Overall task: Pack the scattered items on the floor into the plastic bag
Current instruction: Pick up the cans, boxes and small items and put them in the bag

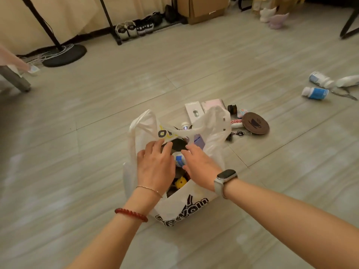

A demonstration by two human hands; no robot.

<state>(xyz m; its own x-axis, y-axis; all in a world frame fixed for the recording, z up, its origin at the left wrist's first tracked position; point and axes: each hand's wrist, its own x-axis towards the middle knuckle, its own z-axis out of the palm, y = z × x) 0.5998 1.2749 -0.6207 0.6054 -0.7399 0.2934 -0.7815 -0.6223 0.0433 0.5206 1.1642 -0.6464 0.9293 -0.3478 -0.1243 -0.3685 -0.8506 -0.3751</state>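
A white plastic bag [186, 208] with black lettering stands open on the floor in the middle. Both hands reach into its mouth. My left hand [155, 166] lies flat over the left rim, fingers spread. My right hand [200, 164] rests over a white bottle with a blue label [179, 161] inside the bag; whether it grips the bottle is unclear. A yellow toy [181, 182] shows deeper inside. Behind the bag lie a white card pack [194, 111], a pink notebook [212, 103], a round brown coaster [256, 123], a small black jar [232, 109] and a keychain [238, 133].
Two blue-labelled bottles [315, 93] [320, 79] and a white tube [347, 80] lie far right on the floor. A black stand base [65, 55] sits far left, a shoe rack [139, 28] and cardboard box [202, 8] at the back.
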